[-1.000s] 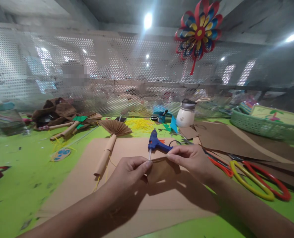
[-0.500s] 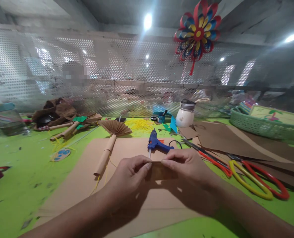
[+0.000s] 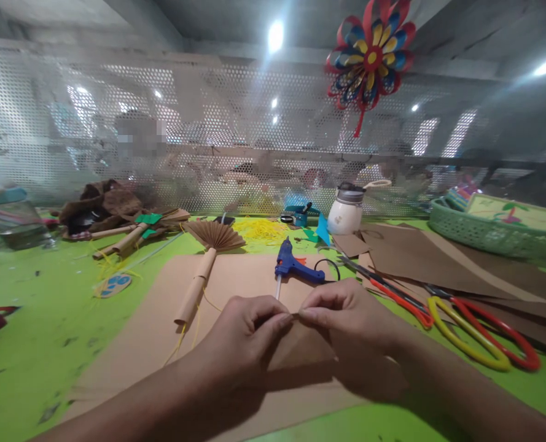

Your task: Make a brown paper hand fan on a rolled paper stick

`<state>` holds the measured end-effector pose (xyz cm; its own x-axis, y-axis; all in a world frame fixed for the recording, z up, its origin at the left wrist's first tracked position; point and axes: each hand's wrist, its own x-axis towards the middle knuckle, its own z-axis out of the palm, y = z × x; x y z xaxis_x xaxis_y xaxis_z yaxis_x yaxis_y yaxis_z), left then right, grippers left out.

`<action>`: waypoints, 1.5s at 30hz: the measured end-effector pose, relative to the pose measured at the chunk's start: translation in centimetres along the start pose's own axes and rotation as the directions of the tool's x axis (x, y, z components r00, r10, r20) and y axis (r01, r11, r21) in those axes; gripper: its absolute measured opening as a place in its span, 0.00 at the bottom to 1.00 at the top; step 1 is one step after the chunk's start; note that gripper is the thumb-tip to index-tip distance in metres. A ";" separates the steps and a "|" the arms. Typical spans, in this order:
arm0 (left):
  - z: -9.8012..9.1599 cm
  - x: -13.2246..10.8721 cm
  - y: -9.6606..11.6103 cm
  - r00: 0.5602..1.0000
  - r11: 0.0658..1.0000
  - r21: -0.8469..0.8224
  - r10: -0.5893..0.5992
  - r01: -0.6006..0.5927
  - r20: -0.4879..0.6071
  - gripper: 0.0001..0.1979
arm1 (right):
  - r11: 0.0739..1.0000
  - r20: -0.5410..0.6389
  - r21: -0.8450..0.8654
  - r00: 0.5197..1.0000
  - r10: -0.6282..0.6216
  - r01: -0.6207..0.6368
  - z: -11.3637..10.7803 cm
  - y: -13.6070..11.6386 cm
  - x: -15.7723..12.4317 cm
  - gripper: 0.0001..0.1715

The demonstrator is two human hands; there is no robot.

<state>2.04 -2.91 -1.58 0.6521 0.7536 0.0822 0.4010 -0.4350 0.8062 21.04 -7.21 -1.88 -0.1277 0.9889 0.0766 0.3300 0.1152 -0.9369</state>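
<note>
Fingertips of my left hand (image 3: 258, 325) and my right hand (image 3: 346, 310) pinch the upper edge of a piece of brown paper (image 3: 307, 344), nearly meeting at its middle. Much of the paper lies in shadow below my hands. Just beyond them a blue glue gun (image 3: 295, 265), with a white glue stick in it, rests on large sheets of tan paper (image 3: 144, 337). To the left of the glue gun is a rolled paper tube (image 3: 194, 291) topped by a pleated brown paper fan (image 3: 215, 235), with yellow strands trailing from it.
Two pairs of scissors, one with red handles (image 3: 406, 304) and one with yellow and red handles (image 3: 468, 331), lie at right beside brown card sheets (image 3: 438, 258). Behind stand a white jar (image 3: 345, 212) and a green basket (image 3: 498, 230). Yellow shreds (image 3: 263, 231) lie at the back.
My hands have come closer together along the paper's edge and a little lower. More of the brown paper now shows below the fingers. The glue gun stays where it was.
</note>
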 end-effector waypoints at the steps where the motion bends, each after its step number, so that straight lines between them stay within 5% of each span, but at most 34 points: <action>1: -0.1 0.1 -0.1 1.000 1.000 0.009 0.011 -0.011 0.003 0.14 | 1.000 0.005 -0.010 1.000 -0.003 0.003 -0.2 0.1 0.1 0.09; 12: 0.0 1.3 -1.4 0.989 0.937 -0.337 -0.046 0.090 0.139 0.11 | 0.998 0.054 0.059 0.998 -0.014 0.011 -1.8 0.5 0.4 0.10; 19: 0.0 1.4 -2.1 0.989 0.833 -0.540 -0.049 0.116 0.137 0.11 | 0.963 0.135 0.267 0.989 -0.063 0.025 -2.9 0.4 0.2 0.16; 26: 0.0 0.5 -1.8 0.913 0.574 -0.772 0.100 0.273 0.397 0.12 | 0.942 0.259 0.316 0.944 -0.203 0.116 -1.7 -0.1 -0.7 0.15; 29: 1.1 -0.4 -1.2 0.875 0.492 -0.798 0.133 0.349 0.465 0.10 | 0.938 0.220 0.275 0.936 -0.274 0.210 -0.9 -0.9 -1.2 0.07; 32: 2.1 -1.1 -0.3 0.890 0.457 -0.815 0.100 0.356 0.445 0.08 | 0.933 0.163 0.241 0.937 -0.309 0.266 -0.7 -1.4 -1.3 0.03; 35: 1.9 -0.7 0.1 0.930 0.472 -0.823 0.019 0.316 0.368 0.08 | 0.956 0.178 0.213 0.954 -0.241 0.202 -1.1 -1.4 -1.1 0.06; 38: 0.5 0.3 -0.4 0.973 0.583 -0.779 -0.136 0.231 0.187 0.10 | 0.991 0.251 0.070 0.959 -0.128 0.114 -1.6 -1.3 -0.8 0.08; 41: -0.2 0.8 -0.9 0.990 0.799 -0.588 -0.057 0.121 0.126 0.13 | 0.983 0.319 -0.148 0.946 -0.060 0.112 -1.4 -1.3 -0.6 0.11; 45: 0.6 0.2 -0.8 0.993 0.948 -0.307 -0.052 0.083 0.109 0.06 | 0.960 0.298 -0.267 0.955 0.002 0.081 -0.6 -1.0 -0.4 0.11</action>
<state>2.27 -2.69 -2.53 0.6969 0.7168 -0.0241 0.2372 -0.1986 0.9509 21.33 -7.70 -0.81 -0.3996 0.9162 -0.0301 0.5565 0.2164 -0.8022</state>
